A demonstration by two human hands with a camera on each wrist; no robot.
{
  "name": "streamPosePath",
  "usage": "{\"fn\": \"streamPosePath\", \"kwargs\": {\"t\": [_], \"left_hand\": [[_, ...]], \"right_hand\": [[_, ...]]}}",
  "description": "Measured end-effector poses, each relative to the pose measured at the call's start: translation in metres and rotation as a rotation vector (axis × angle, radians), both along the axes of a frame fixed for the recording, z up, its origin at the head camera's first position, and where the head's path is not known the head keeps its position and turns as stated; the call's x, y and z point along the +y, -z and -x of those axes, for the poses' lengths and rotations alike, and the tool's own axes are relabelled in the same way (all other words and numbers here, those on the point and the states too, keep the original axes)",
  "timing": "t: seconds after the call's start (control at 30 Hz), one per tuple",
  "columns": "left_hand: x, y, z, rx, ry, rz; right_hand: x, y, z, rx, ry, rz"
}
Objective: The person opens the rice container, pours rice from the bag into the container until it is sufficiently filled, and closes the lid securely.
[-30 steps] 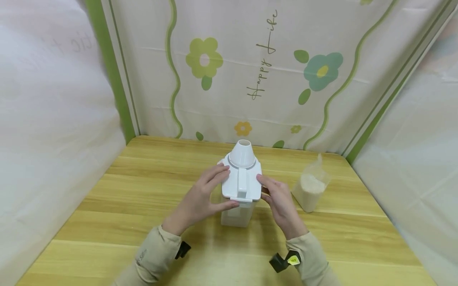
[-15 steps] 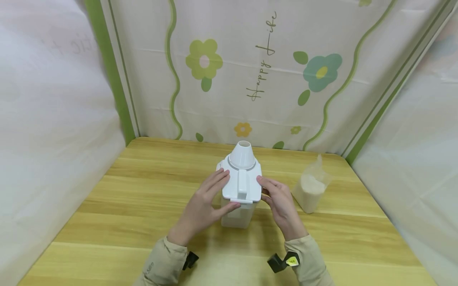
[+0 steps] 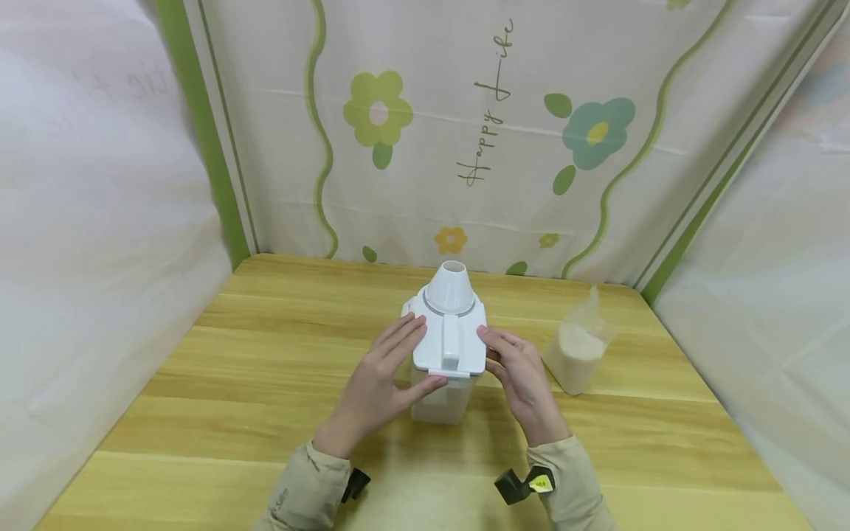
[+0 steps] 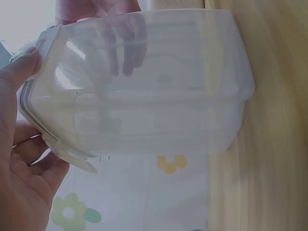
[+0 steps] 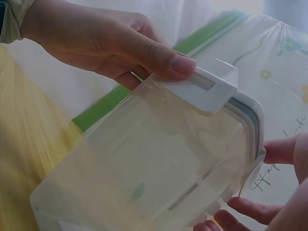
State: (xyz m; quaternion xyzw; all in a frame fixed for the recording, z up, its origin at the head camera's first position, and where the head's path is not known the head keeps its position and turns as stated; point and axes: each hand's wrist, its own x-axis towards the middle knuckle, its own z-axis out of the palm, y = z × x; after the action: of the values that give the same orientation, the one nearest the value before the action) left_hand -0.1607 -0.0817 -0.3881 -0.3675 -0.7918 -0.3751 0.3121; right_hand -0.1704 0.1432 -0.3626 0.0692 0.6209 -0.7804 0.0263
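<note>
A clear plastic storage container (image 3: 438,409) stands upright on the table with a white lid (image 3: 430,346) on top. A white cone-shaped cap (image 3: 451,289) rises from the lid's far end. My left hand (image 3: 381,383) grips the lid from the left, thumb along the near edge. In the left wrist view a side latch (image 4: 77,161) sticks outward by its fingers. From the right my right hand (image 3: 521,376) holds the lid's edge, thumb on top and fingers lower beside the wall. A side latch (image 5: 250,178) flares out near them in the right wrist view; the front latch (image 5: 202,94) lies under the left thumb.
A clear bag of white grain (image 3: 579,352) stands right of the container, close to my right hand. The wooden table (image 3: 265,354) meets a flower-printed cloth (image 3: 425,177) at the back, with pale cloth walls on both sides.
My left forearm has shifted slightly right and its fingers have slid a little nearer along the lid's left side. The right hand, container and bag have hardly moved.
</note>
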Motion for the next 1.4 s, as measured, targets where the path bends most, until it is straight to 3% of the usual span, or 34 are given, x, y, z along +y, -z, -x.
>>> {"fn": "streamPosePath", "kwargs": {"t": [0.57,0.83,1.03,1.4], "left_hand": [[-0.002,0.001,-0.001,-0.004,-0.014,0.018],[-0.001,0.000,-0.001,-0.002,-0.009,0.031],[-0.002,0.001,-0.002,0.000,-0.013,0.022],[-0.001,-0.001,-0.003,0.001,-0.006,0.027]], "right_hand": [[0.000,-0.002,0.004,-0.011,-0.015,0.038],[0.010,-0.008,0.008,-0.013,-0.152,0.108],[0.017,-0.011,0.013,-0.102,-0.249,0.201],[0.029,-0.016,0.023,-0.228,-0.357,0.298]]}}
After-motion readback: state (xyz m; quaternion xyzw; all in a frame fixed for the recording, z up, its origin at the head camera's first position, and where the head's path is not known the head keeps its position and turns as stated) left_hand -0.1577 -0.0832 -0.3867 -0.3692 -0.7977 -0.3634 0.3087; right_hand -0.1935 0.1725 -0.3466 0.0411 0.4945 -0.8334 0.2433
